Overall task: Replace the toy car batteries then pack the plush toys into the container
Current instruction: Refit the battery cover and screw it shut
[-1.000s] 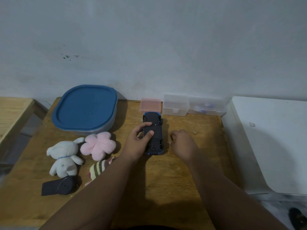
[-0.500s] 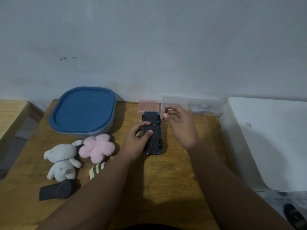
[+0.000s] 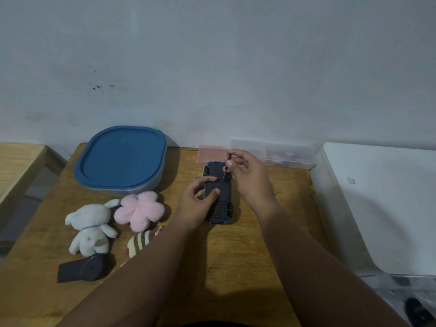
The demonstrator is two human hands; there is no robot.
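Note:
A blue toy car [image 3: 223, 199] lies upside down on the wooden table [image 3: 236, 256], dark underside up. My left hand [image 3: 197, 204] grips its left side, thumb and forefinger on the chassis. My right hand [image 3: 247, 175] pinches a thin screwdriver [image 3: 226, 169] whose tip touches the car's underside near its far end. To the left lie a white bunny plush [image 3: 90, 228], a pink flower plush [image 3: 140, 208] and a striped plush [image 3: 139, 243], partly hidden by my left forearm. A grey container with a blue lid [image 3: 121, 159] stands behind them, shut.
A small pink box [image 3: 212, 153] and two clear plastic boxes [image 3: 287, 154] line the wall behind the car. A black remote-like object [image 3: 82, 270] lies at the front left. A white surface [image 3: 382, 204] borders the table on the right, a wooden bench [image 3: 16, 164] on the left.
My right hand rose from the table beside the car, went to the boxes, and now holds a screwdriver tip-down on the car's underside. My left hand kept its grip.

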